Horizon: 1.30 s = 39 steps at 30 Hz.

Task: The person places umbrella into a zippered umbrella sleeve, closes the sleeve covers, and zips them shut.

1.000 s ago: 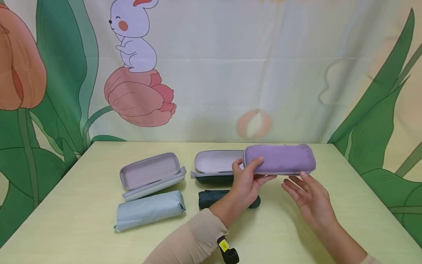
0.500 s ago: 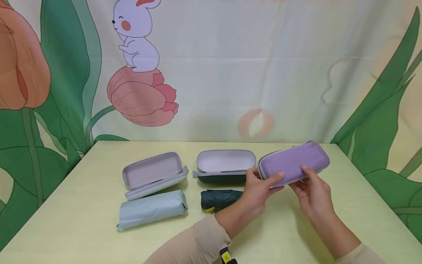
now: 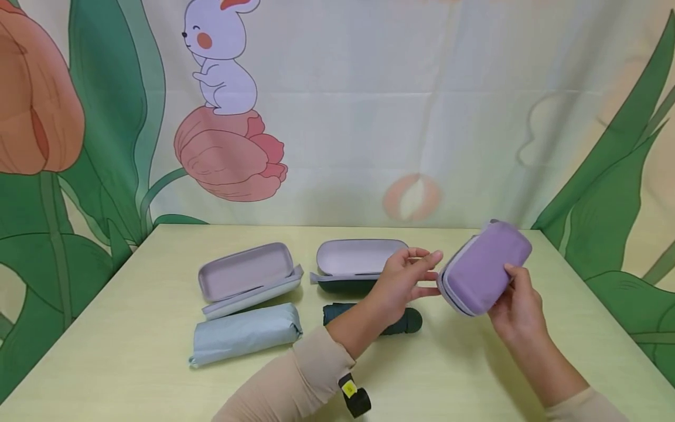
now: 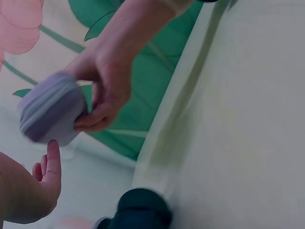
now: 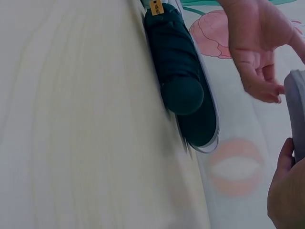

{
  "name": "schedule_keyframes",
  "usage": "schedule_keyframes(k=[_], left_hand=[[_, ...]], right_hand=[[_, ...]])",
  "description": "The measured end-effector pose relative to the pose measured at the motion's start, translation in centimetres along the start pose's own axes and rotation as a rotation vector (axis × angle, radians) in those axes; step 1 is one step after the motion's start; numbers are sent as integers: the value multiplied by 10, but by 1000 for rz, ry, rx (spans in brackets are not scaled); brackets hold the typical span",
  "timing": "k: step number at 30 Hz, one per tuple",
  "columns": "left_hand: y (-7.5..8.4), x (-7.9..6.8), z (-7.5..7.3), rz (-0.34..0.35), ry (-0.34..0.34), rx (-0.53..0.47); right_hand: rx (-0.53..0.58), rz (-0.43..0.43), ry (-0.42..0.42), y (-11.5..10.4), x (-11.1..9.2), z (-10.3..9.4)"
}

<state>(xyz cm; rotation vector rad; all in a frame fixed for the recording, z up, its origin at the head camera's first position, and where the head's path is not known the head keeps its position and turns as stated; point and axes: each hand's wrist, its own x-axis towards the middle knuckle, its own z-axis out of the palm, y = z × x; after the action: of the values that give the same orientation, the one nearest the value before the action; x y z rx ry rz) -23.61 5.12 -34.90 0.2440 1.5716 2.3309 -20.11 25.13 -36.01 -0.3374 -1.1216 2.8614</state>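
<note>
My right hand [image 3: 519, 308] grips a purple zip case [image 3: 487, 269], thumb on its top face, and holds it tilted above the right side of the table. My left hand [image 3: 403, 281] has its fingers stretched out at the case's left end. In the left wrist view, one fingertip of the left hand [image 4: 40, 186] appears to touch the case [image 4: 62, 109]. A folded dark green umbrella [image 3: 408, 321] lies below the left forearm, partly covered by it. Behind it stands an open dark green case [image 3: 348, 285] with a pale lilac lining.
An open light blue case [image 3: 253, 302] with a lilac inside rests on the table's left part. In front of it lies a folded light blue umbrella [image 3: 245, 334]. A printed curtain [image 3: 337, 135] hangs behind the table's back edge [image 3: 469, 228].
The purple case has moved right and turned to a steeper tilt. My right hand has taken hold of it, and the left hand has let go and straightened its fingers.
</note>
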Motion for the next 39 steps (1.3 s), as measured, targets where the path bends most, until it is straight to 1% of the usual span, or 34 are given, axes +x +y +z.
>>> schedule_keyframes(k=[2, 4, 7, 9, 13, 16, 19, 22, 25, 27, 29, 33, 39], left_hand=[[7, 5, -4, 38, -38, 92], [12, 10, -8, 91, -71, 189], [18, 18, -12, 183, -103, 344], [21, 21, -13, 224, -115, 445], [23, 26, -12, 290, -166, 582], [23, 29, -10, 316, -213, 613], [22, 30, -7, 328, -232, 620], [21, 30, -5, 340, -224, 631], [21, 29, -3, 367, -197, 687], [21, 28, -2, 391, -170, 746], [21, 27, -2, 408, -140, 795], [22, 23, -1, 420, -106, 840], [21, 18, -3, 406, -126, 882]], right_hand=[[-46, 8, -21, -1, 0, -3], [-106, 10, -51, -1, 0, -6], [-201, 10, -99, -2, -1, -9], [-259, -3, -127, -1, -1, -11], [-321, -40, -180, 1, -1, -15], [-340, -79, -217, 2, -2, -17], [-357, -113, -236, 4, -3, -17], [-361, -133, -256, 4, -4, -19], [-363, -156, -273, 5, -4, -20], [-359, -166, -278, 5, -4, -21], [-355, -172, -273, 6, -4, -22], [-350, -169, -237, 8, -3, -20], [-347, -152, -172, 5, -2, -15]])
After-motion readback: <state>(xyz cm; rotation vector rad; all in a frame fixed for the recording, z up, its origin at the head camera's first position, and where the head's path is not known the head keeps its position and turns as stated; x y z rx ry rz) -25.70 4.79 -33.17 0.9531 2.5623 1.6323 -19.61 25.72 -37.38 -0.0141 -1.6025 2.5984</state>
